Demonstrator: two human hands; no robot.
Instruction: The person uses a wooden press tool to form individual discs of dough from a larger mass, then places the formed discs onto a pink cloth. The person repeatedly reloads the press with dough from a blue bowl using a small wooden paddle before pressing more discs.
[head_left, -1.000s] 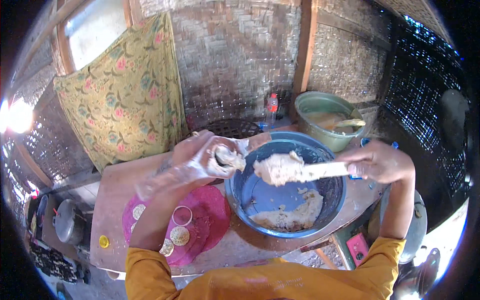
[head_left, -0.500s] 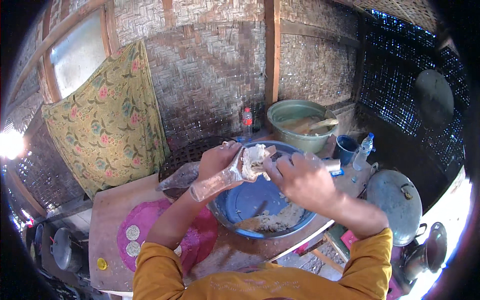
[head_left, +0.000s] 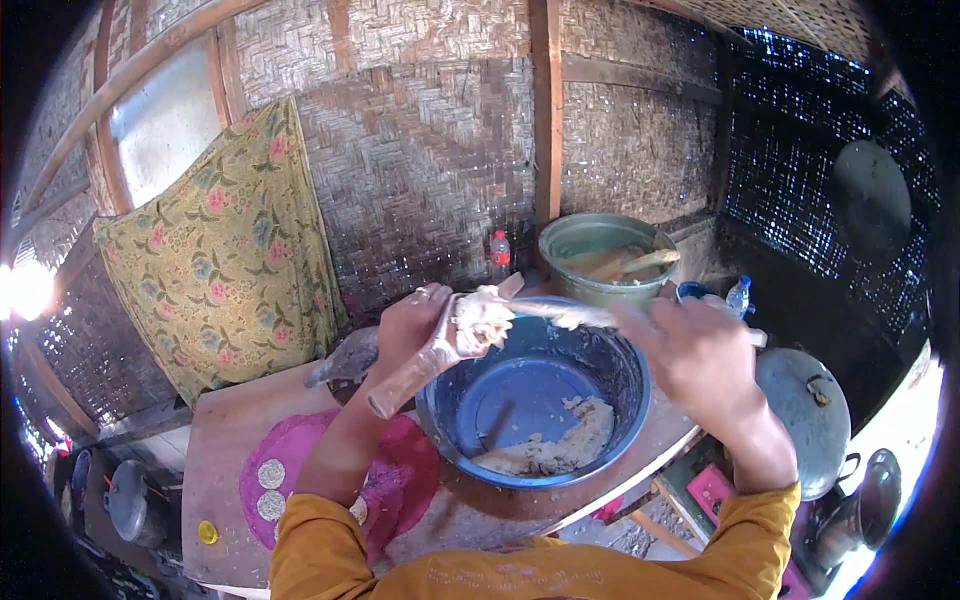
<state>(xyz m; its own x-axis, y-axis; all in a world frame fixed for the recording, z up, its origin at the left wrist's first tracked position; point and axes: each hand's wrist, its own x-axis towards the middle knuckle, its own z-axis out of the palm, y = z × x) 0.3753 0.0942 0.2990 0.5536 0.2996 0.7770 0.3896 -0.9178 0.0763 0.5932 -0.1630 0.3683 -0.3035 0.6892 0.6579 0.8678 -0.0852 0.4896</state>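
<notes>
My left hand [head_left: 410, 330] grips a dough-smeared clear plastic bag [head_left: 405, 390] and a short flat wooden piece, with a lump of pale dough [head_left: 482, 320] at the bag's opening. My right hand [head_left: 700, 355] holds a long flat spatula [head_left: 560, 312], some dough along it, its far end at that lump. Below both hands is a blue basin [head_left: 520, 390] with pale dough [head_left: 560, 440] along its lower right. To the left, round pale discs [head_left: 271, 475] lie on a pink sheet [head_left: 298, 435].
A wooden table [head_left: 220, 430] holds a green tub [head_left: 610, 290], bottles [head_left: 500, 252], a blue cup and a small yellow lid [head_left: 208, 532]. A large lidded metal pot [head_left: 805, 410] stands at the right, pots [head_left: 135, 500] at the left. A floral cloth [head_left: 215, 260] hangs behind.
The dough-laden spatula went left to the bag in my left hand; now my right hand has drawn back rightward and the spatula carries less dough. The view has shifted.
</notes>
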